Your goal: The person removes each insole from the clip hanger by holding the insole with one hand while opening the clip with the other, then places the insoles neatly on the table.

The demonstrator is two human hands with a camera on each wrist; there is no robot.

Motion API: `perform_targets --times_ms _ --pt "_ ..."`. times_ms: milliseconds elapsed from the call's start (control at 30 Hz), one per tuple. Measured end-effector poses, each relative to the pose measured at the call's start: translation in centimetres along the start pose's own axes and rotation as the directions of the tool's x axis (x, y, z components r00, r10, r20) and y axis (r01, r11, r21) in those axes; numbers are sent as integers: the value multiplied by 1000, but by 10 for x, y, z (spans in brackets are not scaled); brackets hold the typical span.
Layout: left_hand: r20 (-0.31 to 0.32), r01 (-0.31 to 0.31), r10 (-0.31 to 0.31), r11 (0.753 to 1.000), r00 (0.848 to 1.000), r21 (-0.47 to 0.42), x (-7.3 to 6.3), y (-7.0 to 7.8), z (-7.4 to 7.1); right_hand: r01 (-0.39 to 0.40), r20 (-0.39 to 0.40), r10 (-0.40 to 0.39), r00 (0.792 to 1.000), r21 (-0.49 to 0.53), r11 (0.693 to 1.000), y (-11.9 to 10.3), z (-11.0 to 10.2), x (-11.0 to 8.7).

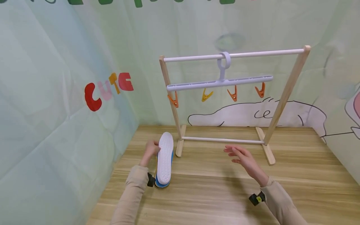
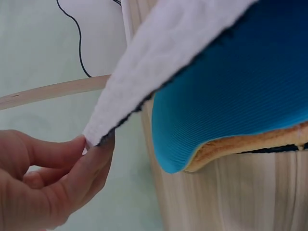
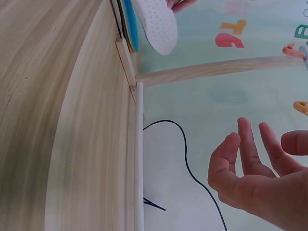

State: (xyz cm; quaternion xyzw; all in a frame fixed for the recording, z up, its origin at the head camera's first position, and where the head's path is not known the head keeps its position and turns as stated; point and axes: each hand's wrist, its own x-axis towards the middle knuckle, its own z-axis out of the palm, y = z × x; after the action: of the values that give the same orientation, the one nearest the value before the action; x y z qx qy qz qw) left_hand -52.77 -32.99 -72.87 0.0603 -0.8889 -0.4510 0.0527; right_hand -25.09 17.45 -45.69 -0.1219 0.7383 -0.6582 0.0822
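My left hand [image 1: 152, 148] pinches the edge of a white insole [image 1: 165, 156] between thumb and fingers. In the left wrist view, the pinched part of the white insole [image 2: 149, 60] is raised, and its underside edge looks dark. Beneath it lies a blue insole [image 2: 231, 86] with a tan layer along its edge, resting on the wooden tabletop; how many insoles are stacked there is hard to tell. My right hand [image 1: 243, 158] hovers over the table in front of the rack, fingers spread and holding nothing.
A drying rack with wooden posts [image 1: 288, 92] and white rods stands at the back. From its top rod hangs a pale hanger [image 1: 222, 83] with orange clips [image 1: 261, 90] and a yellow clip [image 1: 206, 95]. Printed cloth walls [image 1: 70, 131] border the wooden table [image 1: 202, 193].
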Motion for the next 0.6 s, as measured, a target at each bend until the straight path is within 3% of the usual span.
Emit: perform_targets --times_ms 300,600 --pt "36 103 -102 995 994 -17 -5 -11 7 -33 -9 33 999 13 999 7 3 -5" --pt "37 119 -118 993 992 -27 -1 -33 15 -32 15 31 999 30 999 15 2 -7"
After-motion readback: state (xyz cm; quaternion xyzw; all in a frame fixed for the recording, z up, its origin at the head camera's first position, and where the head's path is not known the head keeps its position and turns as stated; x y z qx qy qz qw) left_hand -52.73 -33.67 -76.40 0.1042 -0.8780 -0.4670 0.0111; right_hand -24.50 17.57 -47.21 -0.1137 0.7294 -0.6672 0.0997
